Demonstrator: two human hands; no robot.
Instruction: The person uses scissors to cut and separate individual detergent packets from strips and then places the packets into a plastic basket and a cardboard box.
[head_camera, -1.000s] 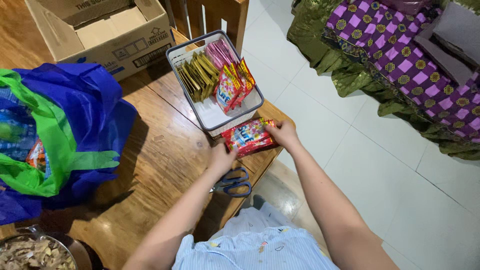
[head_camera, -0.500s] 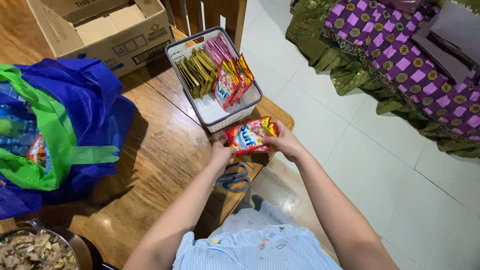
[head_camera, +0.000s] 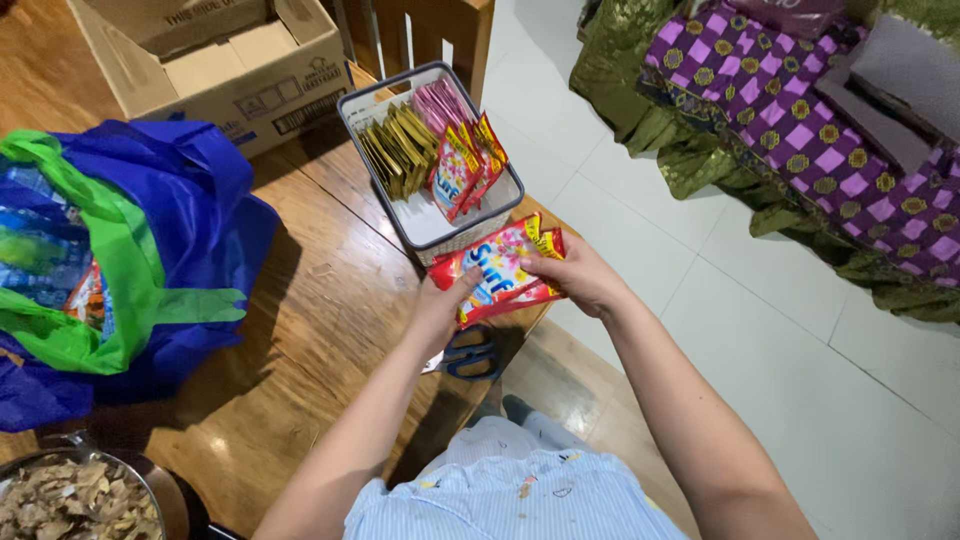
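Note:
Both hands hold a stack of red sachets (head_camera: 497, 266) lifted a little above the wooden table (head_camera: 310, 330), just in front of a white basket (head_camera: 425, 225). My left hand (head_camera: 440, 305) grips the stack's left end, and my right hand (head_camera: 575, 272) pinches its right end. Inside the basket stand gold sachets (head_camera: 395, 150), pink sachets (head_camera: 440, 105) and more red sachets (head_camera: 462, 168). Blue-handled scissors (head_camera: 468, 358) lie on the table under my left wrist.
A blue and green bag (head_camera: 110, 260) with packets sits at the left. An open cardboard box (head_camera: 215, 65) stands at the back. A metal bowl of dried pieces (head_camera: 75, 500) is at the lower left. Patterned fabric (head_camera: 800, 110) lies on the tiled floor.
The stack of red sachets has been raised off the table edge and tilted up, held by both hands, closer to the basket.

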